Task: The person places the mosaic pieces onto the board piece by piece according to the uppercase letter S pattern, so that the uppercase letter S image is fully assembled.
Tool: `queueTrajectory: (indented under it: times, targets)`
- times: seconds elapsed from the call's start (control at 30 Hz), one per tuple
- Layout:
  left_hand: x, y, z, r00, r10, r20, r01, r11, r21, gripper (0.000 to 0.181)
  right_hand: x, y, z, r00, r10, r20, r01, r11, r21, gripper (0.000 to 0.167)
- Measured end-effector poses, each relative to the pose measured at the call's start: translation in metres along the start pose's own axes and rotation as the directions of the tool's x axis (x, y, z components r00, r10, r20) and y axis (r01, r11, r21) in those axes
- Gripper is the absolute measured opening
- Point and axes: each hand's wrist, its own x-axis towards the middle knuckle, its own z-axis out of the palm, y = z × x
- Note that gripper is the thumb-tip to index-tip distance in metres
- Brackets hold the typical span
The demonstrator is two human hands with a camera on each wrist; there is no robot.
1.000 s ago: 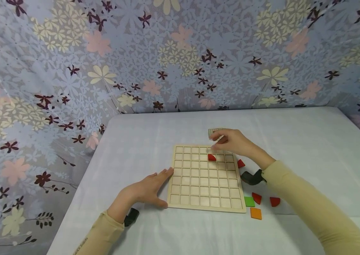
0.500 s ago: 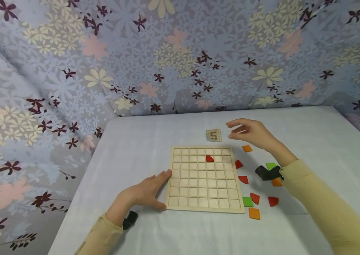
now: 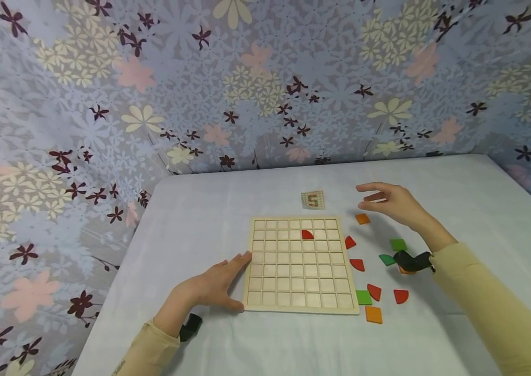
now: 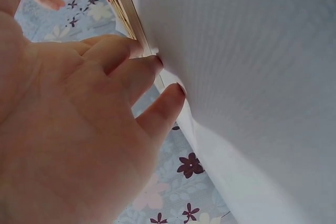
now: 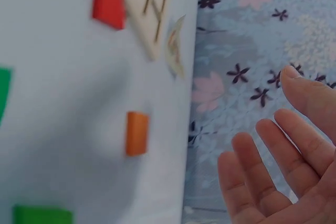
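Note:
A wooden grid board [image 3: 297, 271] lies on the table with one red quarter-round piece [image 3: 307, 234] in a cell of its second row from the back. My left hand [image 3: 214, 284] rests at the board's left edge, fingertips and thumb against it, fingers spread. In the left wrist view its fingers [image 4: 144, 72] lie along the board's side. Above the table, right of the board's far corner, hovers my right hand [image 3: 394, 201], its fingers loosely bent. The right wrist view shows nothing between the right hand's fingers [image 5: 247, 166]. An orange square [image 3: 362, 219] lies below it.
Behind the board lies a small card [image 3: 313, 200] with a gridded pattern. Several loose pieces lie right of the board, among them a green square [image 3: 398, 244], a green curved piece [image 3: 387, 260] and a red piece [image 3: 401, 296]. A floral cloth [image 3: 265, 83] hangs behind the table.
My right hand has moved right, from over the board's far edge to beside its far right corner, uncovering the card and loose pieces. The left hand stays at the board's edge.

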Motion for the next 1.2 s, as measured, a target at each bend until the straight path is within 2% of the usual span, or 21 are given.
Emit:
queueTrajectory:
  times: [0.17, 0.33, 0.5, 0.63, 0.8, 1.0, 1.2]
  targets:
    - [0.000, 0.000, 0.000, 1.000, -0.004, -0.002, 0.004, 1.000, -0.009, 0.106, -0.001, 0.013, -0.001, 1.000, 0.009, 0.016, -0.008, 1.000, -0.012, 0.061]
    - [0.000, 0.002, -0.001, 1.000, -0.004, 0.002, 0.004, 1.000, -0.024, 0.106, 0.000, 0.025, -0.002, 0.998, 0.054, 0.043, -0.052, 0.998, -0.037, 0.059]
    - [0.002, 0.003, 0.000, 1.000, -0.001, 0.008, 0.001, 1.000, -0.029, 0.106, 0.002, 0.037, -0.001, 0.988, 0.115, 0.106, -0.116, 0.993, -0.001, 0.060]
    - [0.003, 0.003, 0.000, 1.000, 0.006, 0.007, -0.005, 0.999, -0.032, 0.107, 0.001, 0.046, 0.000, 0.980, 0.130, 0.150, -0.135, 0.991, 0.023, 0.059]
    - [0.004, 0.003, 0.001, 1.000, -0.007, 0.015, 0.007, 1.000, -0.028, 0.107, 0.003, 0.056, 0.003, 0.982, 0.098, 0.164, -0.102, 0.995, 0.017, 0.055]
    - [0.004, 0.006, -0.001, 1.000, -0.006, 0.013, 0.006, 0.999, -0.035, 0.107, 0.009, 0.061, 0.010, 0.985, 0.078, 0.153, -0.067, 0.995, -0.073, 0.052]
    - [0.004, 0.005, -0.003, 1.000, -0.016, 0.009, 0.016, 0.999, -0.033, 0.106, 0.015, 0.061, 0.011, 0.992, 0.004, 0.130, 0.014, 0.990, -0.143, 0.044]
